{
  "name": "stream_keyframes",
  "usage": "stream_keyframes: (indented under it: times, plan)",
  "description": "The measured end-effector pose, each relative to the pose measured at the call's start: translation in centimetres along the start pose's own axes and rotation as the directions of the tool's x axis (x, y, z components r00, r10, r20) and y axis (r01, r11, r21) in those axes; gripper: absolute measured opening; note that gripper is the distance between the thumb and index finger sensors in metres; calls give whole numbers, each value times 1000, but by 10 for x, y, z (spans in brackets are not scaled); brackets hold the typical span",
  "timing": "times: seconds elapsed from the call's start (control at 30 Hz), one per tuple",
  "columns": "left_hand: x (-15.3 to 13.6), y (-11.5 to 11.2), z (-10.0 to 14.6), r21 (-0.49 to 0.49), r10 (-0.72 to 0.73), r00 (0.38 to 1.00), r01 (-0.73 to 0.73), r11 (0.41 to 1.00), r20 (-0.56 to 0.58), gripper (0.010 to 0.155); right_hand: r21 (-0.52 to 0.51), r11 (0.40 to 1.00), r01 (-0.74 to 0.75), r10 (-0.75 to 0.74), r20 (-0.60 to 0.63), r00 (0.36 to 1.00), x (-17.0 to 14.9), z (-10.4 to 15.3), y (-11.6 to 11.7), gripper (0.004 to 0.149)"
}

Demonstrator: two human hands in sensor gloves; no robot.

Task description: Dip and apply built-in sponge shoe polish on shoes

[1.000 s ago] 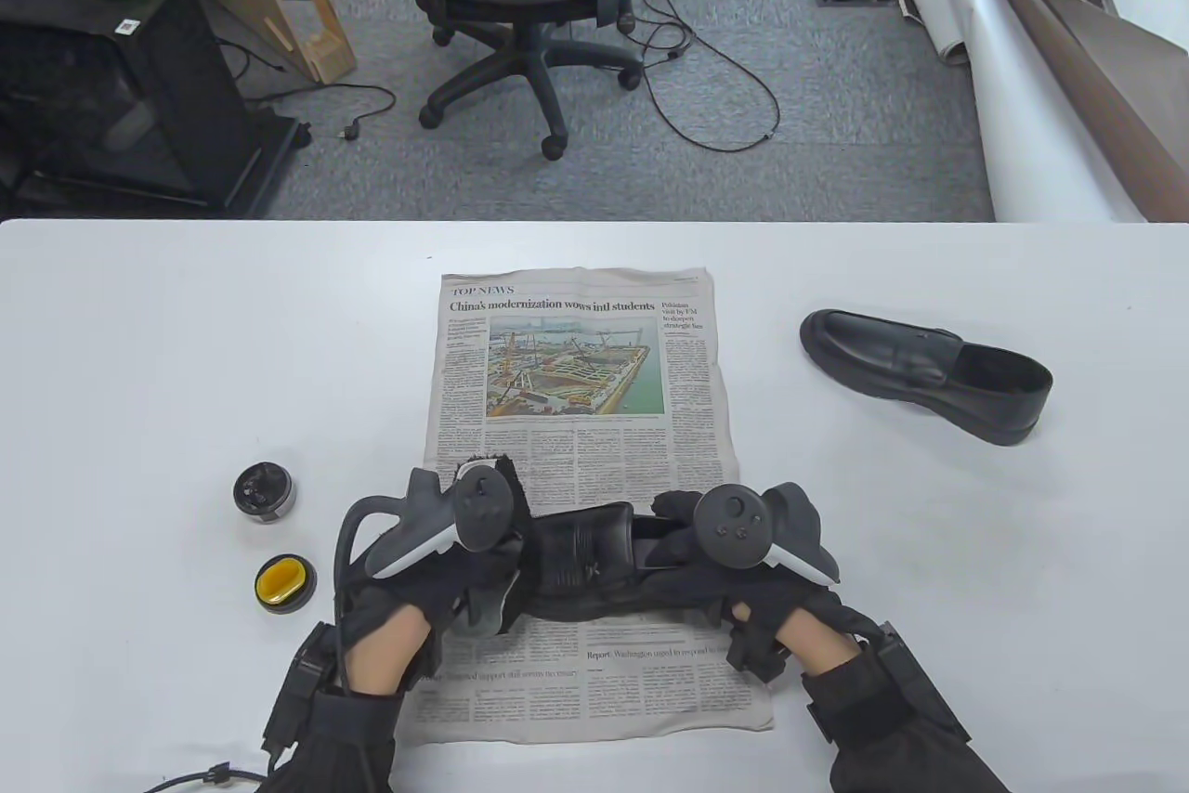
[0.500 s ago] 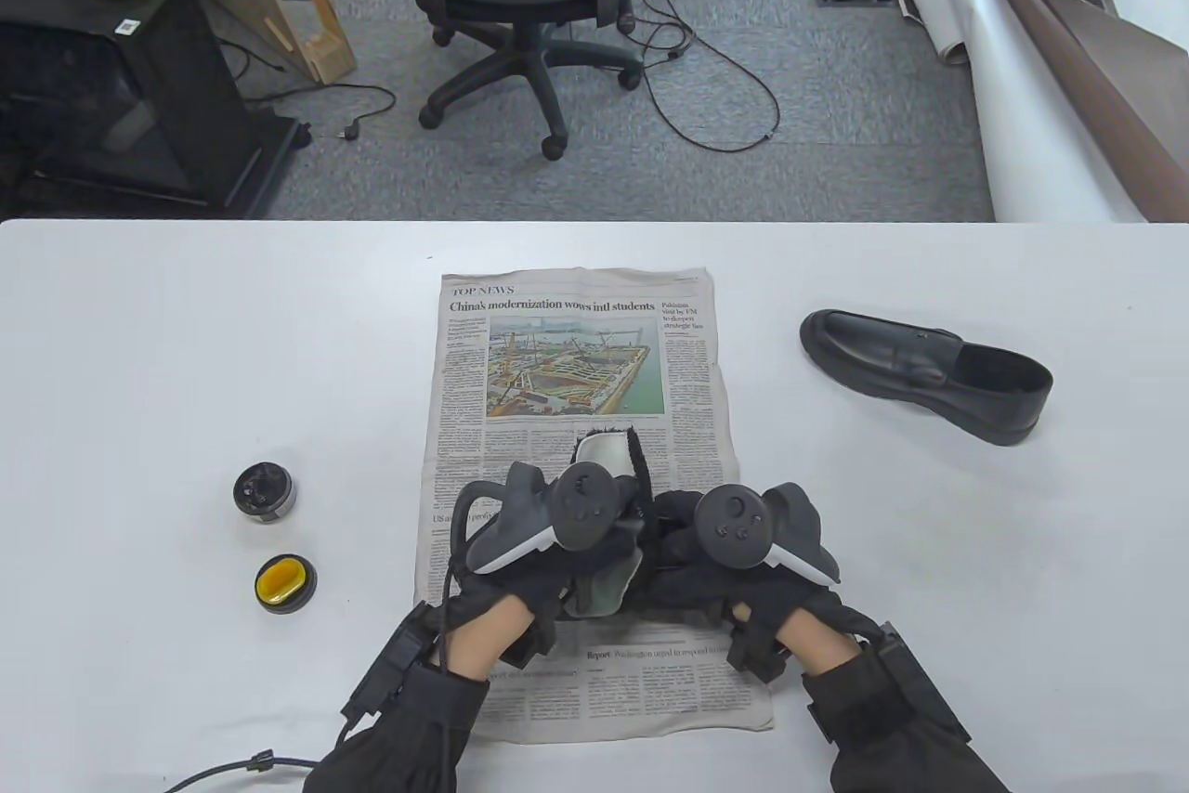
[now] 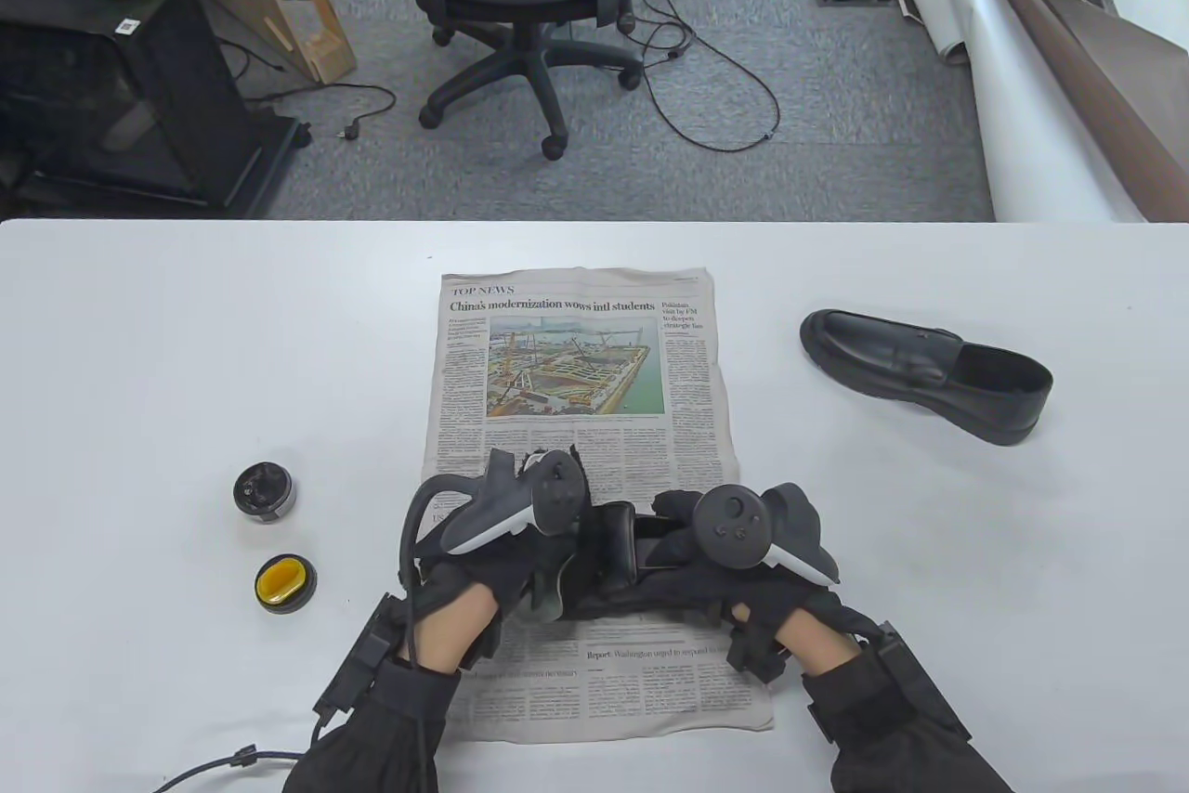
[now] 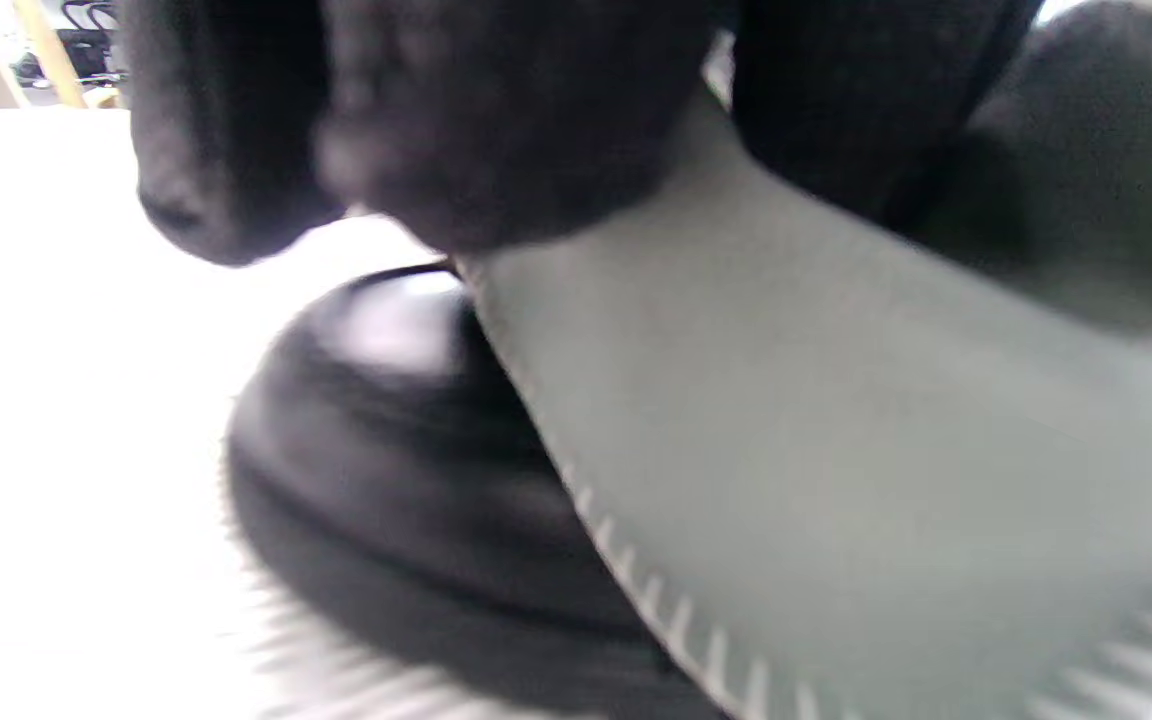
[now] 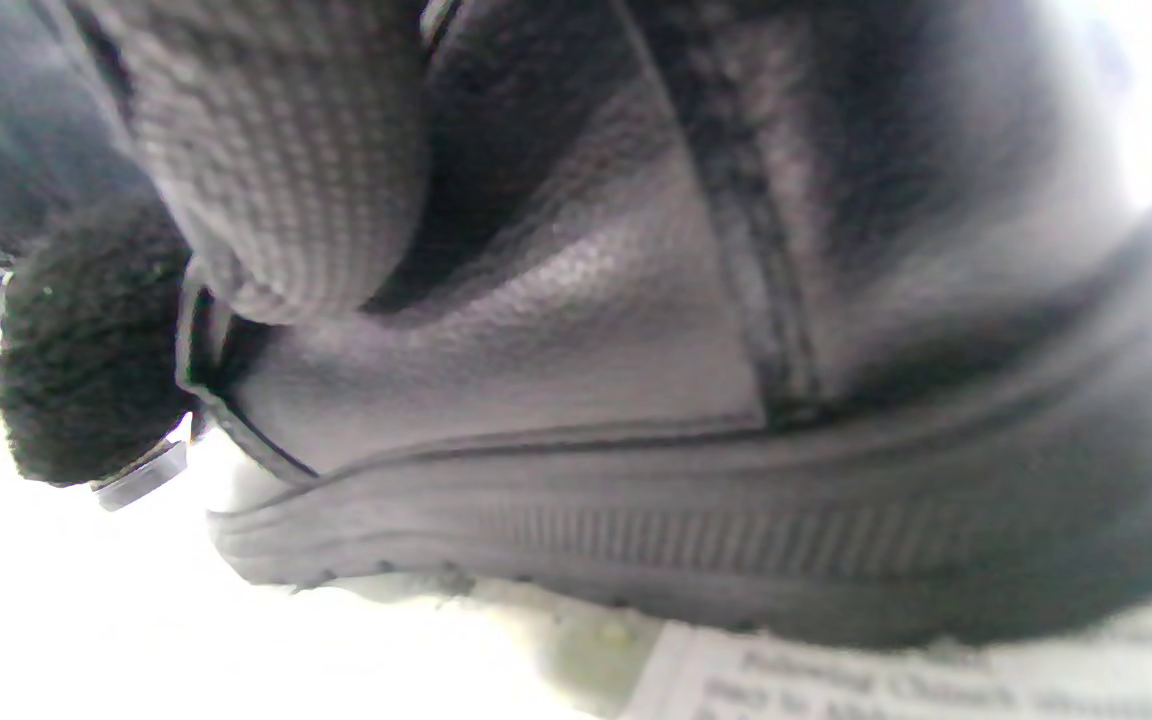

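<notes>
Table view shows our right hand (image 3: 734,552) gripping the black shoe (image 3: 618,556) on the newspaper (image 3: 576,347). Our left hand (image 3: 502,542) holds a grey cloth (image 4: 836,450) against it (fingers curled round).

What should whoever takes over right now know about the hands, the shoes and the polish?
Left hand grips a grey fleece-edged mitt against the toe of the shoe on the newspaper. Right hand holds that shoe's heel end steady. Second shoe lies on the table, right of the paper. Open polish tin and sponge lid sit left. Done: tin opened. Left: finish this shoe, then the second.
</notes>
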State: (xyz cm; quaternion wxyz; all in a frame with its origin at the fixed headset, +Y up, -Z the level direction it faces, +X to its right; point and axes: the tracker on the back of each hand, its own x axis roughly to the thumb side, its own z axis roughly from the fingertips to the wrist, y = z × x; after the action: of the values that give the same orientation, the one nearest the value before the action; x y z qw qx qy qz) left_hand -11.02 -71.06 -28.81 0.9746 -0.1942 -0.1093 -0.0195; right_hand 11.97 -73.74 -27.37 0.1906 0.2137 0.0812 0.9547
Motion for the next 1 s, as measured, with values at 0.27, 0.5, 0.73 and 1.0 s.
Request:
stream_keyframes:
  times: [0.27, 0.5, 0.73, 1.0]
  plan:
    - [-32, 0, -2, -116, -42, 990, 26, 993, -133, 60, 7, 1000, 7, -7, 9, 1000, -1, -1, 0, 44]
    - [-16, 15, 12, 86, 99, 994, -102, 991, 40, 58, 10, 1000, 1, -1, 10, 1000, -1, -1, 0, 43]
    - [49, 12, 2, 153, 197, 963, -226, 962, 187, 59, 12, 1000, 0, 0, 11, 1000, -1, -1, 0, 43]
    - [40, 10, -1, 83, 134, 987, -142, 986, 92, 58, 13, 1000, -4, 4, 1, 1000, -1, -1, 1, 44]
